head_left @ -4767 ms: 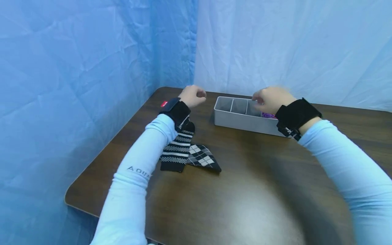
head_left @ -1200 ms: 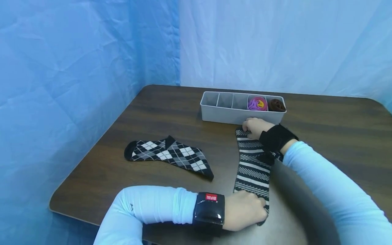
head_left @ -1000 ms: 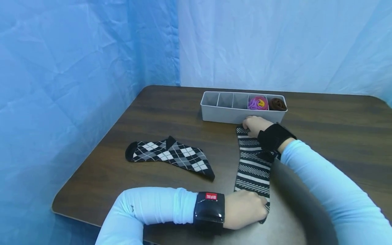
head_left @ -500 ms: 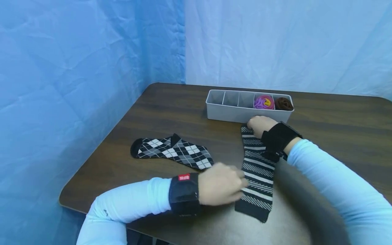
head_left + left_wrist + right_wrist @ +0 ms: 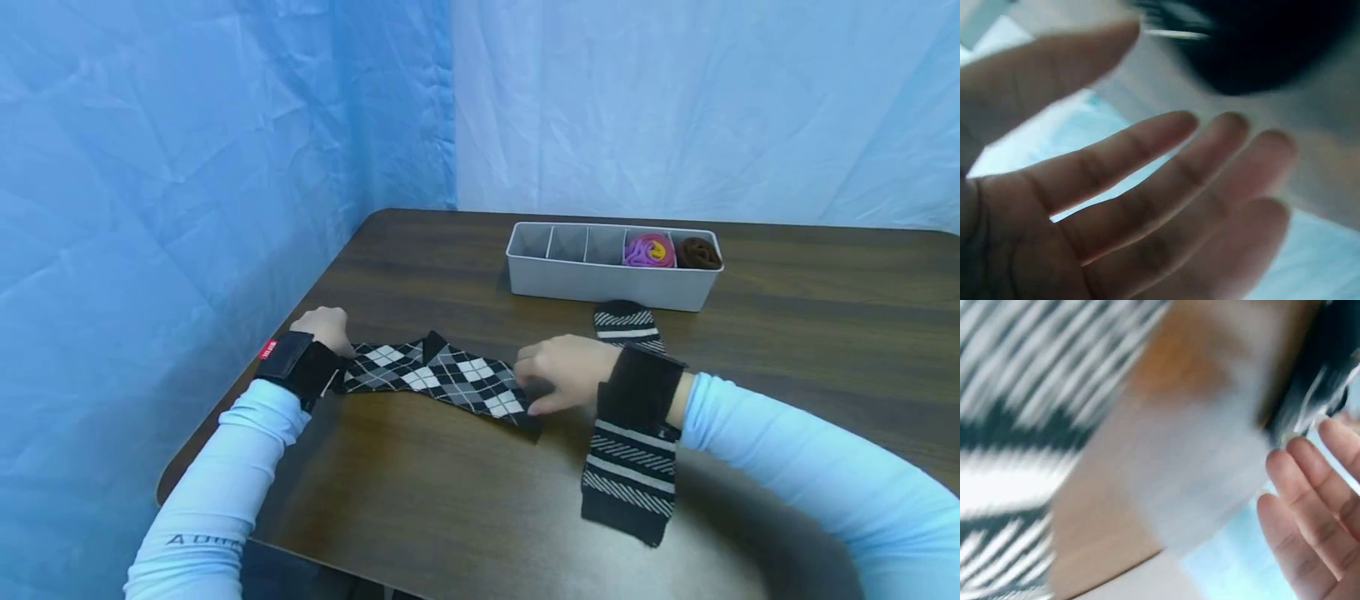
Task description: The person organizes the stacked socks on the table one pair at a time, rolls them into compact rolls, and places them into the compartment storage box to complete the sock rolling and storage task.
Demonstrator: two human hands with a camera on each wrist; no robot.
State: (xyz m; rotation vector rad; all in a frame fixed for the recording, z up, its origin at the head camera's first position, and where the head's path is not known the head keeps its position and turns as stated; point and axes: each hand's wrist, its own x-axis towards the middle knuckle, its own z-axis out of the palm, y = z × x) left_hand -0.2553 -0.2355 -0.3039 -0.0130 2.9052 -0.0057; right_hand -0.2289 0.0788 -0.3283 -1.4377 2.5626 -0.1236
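A black, grey and white argyle sock [image 5: 457,379] lies flat on the table. My left hand [image 5: 324,327] is at its toe end; the left wrist view shows the fingers [image 5: 1141,150] relaxed and apart, near the blurred black toe [image 5: 1272,44]. At the cuff end is my right hand [image 5: 570,371], its fingers [image 5: 1304,500] loosely extended in the right wrist view beside the dark cuff [image 5: 1310,381]. Whether the fingertips touch the sock is unclear. Under my right wrist lies a black-and-white striped sock [image 5: 630,479], its middle hidden by the wristband.
Behind the socks stands a grey divided box [image 5: 600,285]. It holds a purple-pink roll with a yellow centre [image 5: 649,250] and a brown roll [image 5: 697,252] in its right compartments. Blue sheeting [image 5: 225,167] hangs around the dark wooden table [image 5: 450,500].
Both hands have left the striped sock, which earlier moved from left to right across the table. My left hand has moved left to the argyle toe, my right hand toward its cuff.
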